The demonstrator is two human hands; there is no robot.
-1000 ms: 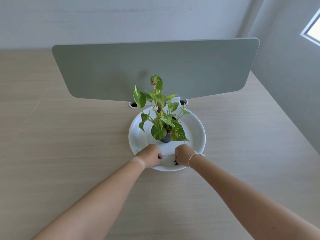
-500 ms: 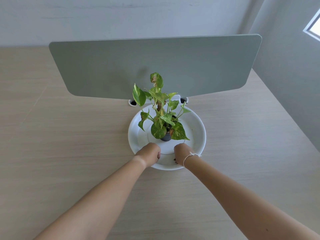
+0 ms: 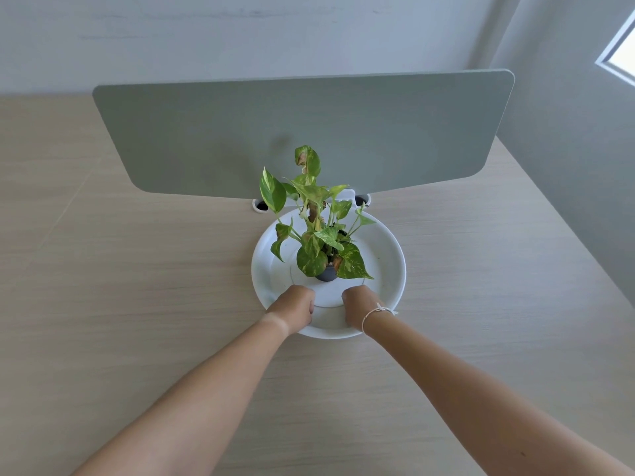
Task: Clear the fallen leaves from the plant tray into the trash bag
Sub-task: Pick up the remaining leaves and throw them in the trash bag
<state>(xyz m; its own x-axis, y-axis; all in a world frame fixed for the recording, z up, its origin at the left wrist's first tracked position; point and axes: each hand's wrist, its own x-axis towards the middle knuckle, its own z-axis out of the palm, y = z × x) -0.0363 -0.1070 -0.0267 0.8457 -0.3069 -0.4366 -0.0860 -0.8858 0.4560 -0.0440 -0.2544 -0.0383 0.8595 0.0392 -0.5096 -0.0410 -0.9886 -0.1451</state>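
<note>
A round white plant tray (image 3: 395, 255) sits on the wooden table, with a small dark pot (image 3: 325, 275) at its middle. A green and yellow leafy plant (image 3: 316, 242) grows from the pot, and some of its leaves have brown patches. My left hand (image 3: 292, 309) and my right hand (image 3: 359, 307) lie side by side on the near part of the tray, each curled into a fist. The fingertips are tucked under, so anything inside them is hidden. No loose leaf shows on the tray. No trash bag is in view.
An upright grey-green divider panel (image 3: 309, 132) stands just behind the tray. Two round cable holes (image 3: 260, 205) (image 3: 362, 199) sit at its foot. A light wood table (image 3: 137, 304) spreads left, right and toward me. Grey walls close the back and right.
Both fists stay on the tray's near part, the right one slightly further in. Small dark bits seen by my right hand before are now covered. The view has tilted a little.
</note>
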